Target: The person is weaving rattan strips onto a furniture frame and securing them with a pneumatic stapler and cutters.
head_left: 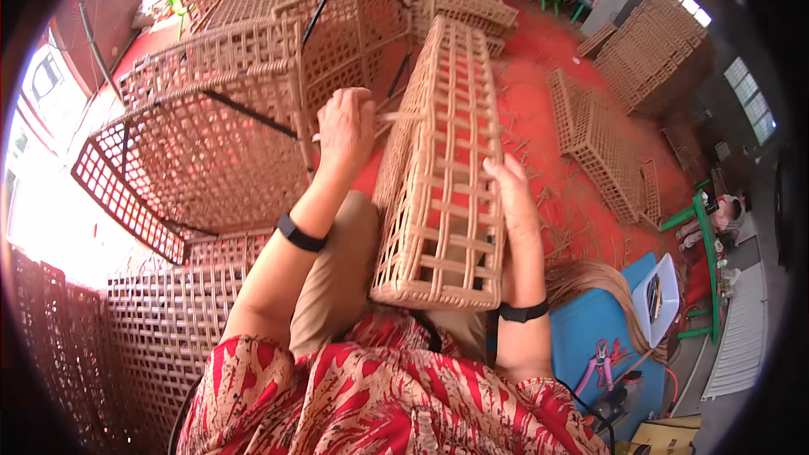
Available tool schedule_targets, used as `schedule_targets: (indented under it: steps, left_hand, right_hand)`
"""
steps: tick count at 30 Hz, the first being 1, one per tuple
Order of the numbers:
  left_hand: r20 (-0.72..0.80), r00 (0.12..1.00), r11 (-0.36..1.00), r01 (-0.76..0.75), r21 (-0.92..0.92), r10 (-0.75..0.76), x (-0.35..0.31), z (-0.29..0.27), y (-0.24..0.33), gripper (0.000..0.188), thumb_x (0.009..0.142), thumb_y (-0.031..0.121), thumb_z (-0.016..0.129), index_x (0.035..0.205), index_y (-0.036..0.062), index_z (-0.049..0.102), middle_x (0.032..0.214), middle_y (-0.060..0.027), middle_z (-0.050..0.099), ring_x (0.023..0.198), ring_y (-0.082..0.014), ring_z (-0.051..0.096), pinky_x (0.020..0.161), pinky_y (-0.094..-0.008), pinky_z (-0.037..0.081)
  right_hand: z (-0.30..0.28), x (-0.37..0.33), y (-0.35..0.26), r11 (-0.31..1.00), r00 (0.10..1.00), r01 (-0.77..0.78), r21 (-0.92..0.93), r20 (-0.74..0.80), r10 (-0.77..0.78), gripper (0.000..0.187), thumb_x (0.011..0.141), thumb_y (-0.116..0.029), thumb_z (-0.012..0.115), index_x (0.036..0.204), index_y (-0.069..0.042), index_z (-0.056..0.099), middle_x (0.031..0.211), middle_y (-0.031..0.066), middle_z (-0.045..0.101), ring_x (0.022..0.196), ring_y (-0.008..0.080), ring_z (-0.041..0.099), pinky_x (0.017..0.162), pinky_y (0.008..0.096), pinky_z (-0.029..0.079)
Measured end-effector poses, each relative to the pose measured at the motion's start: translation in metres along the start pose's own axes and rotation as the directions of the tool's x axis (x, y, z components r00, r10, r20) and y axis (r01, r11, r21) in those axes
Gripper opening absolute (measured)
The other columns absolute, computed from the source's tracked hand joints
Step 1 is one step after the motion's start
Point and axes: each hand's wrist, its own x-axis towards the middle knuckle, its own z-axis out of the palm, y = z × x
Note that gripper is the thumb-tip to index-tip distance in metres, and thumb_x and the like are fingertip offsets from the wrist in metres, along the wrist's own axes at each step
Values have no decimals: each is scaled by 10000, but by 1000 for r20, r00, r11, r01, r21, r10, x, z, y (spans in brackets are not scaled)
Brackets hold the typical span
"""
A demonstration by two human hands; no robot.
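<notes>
A long, tan woven wicker frame (410, 194) with an open square lattice stands tilted between my knees, its far end raised. My left hand (345, 131) is closed around a pale wicker strand (394, 117) to the left of the frame; the strand runs from the fist to the lattice. At the right edge of the frame, my right hand (514, 194) grips the side, with the thumb on top and the other fingers mostly hidden behind it.
Large wicker frames (202, 152) with black straps crowd the left, and more stacks (653, 46) stand far right. Beside my right arm, a blue surface (543, 324) carries a strand bundle (590, 276), a white bin (670, 299) and pink-handled pliers (600, 364). Scraps litter the red floor (539, 126).
</notes>
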Motion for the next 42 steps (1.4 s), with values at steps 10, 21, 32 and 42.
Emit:
schedule_targets:
  steps: [10,21,32,42]
  left_hand:
    - [728,622,836,535,-126,-289,18,-17,44,492,850,503,646,946,24,705,821,-221,671,821,-313,672,750,-396,504]
    - [912,318,509,847,-151,-259,30,-17,30,464,899,414,653,963,-42,709,767,-17,634,692,-74,512,628,-259,422]
    - [937,327,-6,944,-330,-126,9,-21,-2,290,954,308,583,766,89,548,532,90,373,403,-26,272,378,-196,208]
    - [869,461,-152,860,-488,-180,-21,-2,5,303,967,315,569,761,99,513,511,99,278,408,-27,217,388,-205,177]
  right_hand:
    - [0,-78,22,998,999,4,62,51,-7,487,923,-407,583,1208,-15,529,1039,82,619,984,173,580,908,337,448]
    - [36,-156,6,983,995,8,185,-98,10,727,833,-150,682,1440,10,315,1298,101,522,1178,170,501,1025,321,377]
    - [37,-142,6,950,992,67,304,-124,-30,703,833,-28,622,1449,39,288,1197,126,590,1004,159,586,871,295,492]
    - [-45,-73,-41,1000,993,10,30,121,-13,667,729,2,611,1373,24,437,1261,158,550,1076,214,580,881,315,502]
